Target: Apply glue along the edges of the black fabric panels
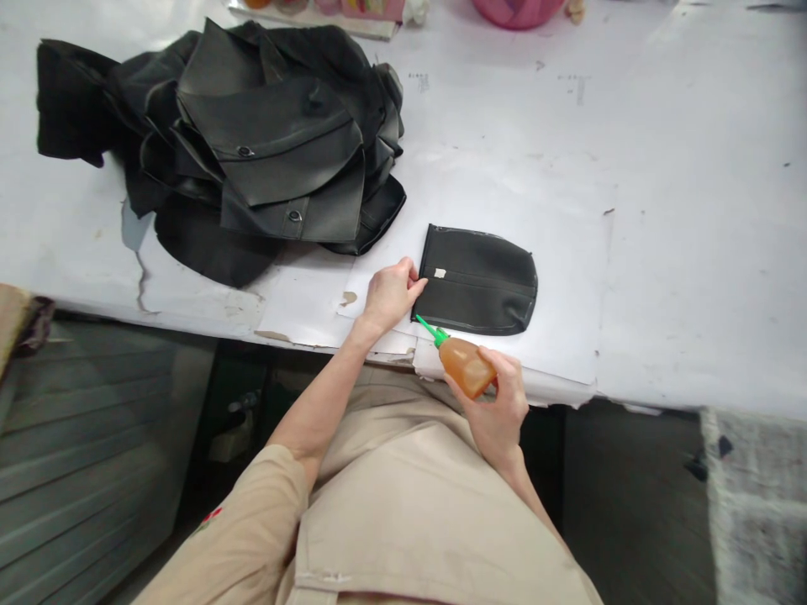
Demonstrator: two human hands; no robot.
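Pile (277,143) was heaped left on worktop (681,235). Single piece (482,294) was laid to its right, nearer front edge, its left side pinched by left hand (394,294). Bottle (465,366) was held in right hand (501,405) at front edge, tip close to piece's front left corner. Board (362,29) was set behind pile, basin (520,15) to board's right.

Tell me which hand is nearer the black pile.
Left. The left hand pinches the flat piece, just in front of the black pile; the right hand is farther away, holding the bottle.
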